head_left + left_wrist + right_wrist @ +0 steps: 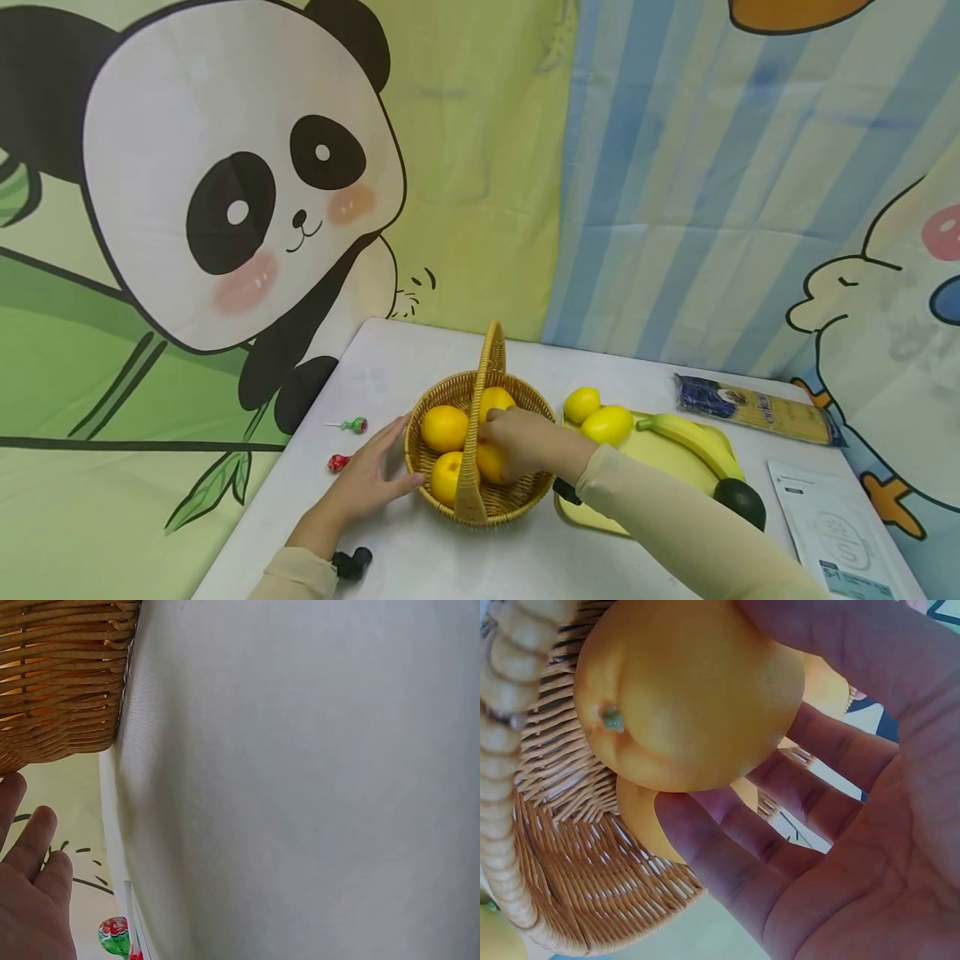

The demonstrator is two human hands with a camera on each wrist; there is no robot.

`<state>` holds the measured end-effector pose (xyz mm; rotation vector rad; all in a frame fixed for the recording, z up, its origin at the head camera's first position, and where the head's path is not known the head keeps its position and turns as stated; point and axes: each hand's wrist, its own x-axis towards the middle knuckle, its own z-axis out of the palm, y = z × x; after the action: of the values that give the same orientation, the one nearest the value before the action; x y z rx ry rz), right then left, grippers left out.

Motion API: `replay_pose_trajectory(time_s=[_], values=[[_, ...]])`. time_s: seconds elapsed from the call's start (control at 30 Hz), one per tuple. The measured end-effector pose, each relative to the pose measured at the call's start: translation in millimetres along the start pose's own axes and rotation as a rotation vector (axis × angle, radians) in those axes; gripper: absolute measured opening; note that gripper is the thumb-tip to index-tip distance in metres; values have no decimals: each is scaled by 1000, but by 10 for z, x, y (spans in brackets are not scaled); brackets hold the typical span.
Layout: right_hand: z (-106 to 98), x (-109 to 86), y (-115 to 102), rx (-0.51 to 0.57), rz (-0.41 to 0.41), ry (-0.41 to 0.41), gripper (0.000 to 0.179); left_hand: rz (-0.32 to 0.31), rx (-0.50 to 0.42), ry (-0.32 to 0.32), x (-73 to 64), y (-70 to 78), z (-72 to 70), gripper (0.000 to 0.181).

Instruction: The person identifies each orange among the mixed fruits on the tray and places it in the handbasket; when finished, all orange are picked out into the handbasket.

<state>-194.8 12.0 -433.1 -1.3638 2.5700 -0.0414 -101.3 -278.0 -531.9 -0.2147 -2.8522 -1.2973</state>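
Note:
A wicker basket [525, 493] with a tall arched handle stands on the white table and holds several oranges [444, 429]. Reaching in on the right of the handle, my right hand [528, 442] grips one orange [690, 690] between thumb and fingers. A second orange shows just beyond it in the right wrist view. My left hand [362, 485] rests at the basket's left side, fingers extended along the wall and thumb near the front rim. In the left wrist view its fingertips [45, 825] lie close beside the woven wall.
Right of the basket lies a yellow tray [652, 454] with a banana [693, 442], lemons [607, 425] and a dark green avocado-like fruit [740, 502]. Beyond it are a pasta packet [765, 410] and a white pouch [828, 525]. Two lollipops, green [358, 425] and red [337, 462], lie left.

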Motion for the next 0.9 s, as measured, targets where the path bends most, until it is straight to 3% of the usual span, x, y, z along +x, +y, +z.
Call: replay_pose_trajectory(time_s=[0.3, 0.5, 0.67, 0.9], values=[[57, -6, 20, -33, -2, 8, 53, -6, -10, -3, 0, 6, 26, 101], [-16, -24, 17, -24, 24, -23, 55, -23, -8, -15, -1, 19, 26, 102], [-142, -48, 50, 31, 33, -31, 57, -47, 3, -28, 8, 18, 10, 102], [-295, -95, 146, 157, 101, 31, 57, -49, 7, -21, 15, -2, 6, 103]])
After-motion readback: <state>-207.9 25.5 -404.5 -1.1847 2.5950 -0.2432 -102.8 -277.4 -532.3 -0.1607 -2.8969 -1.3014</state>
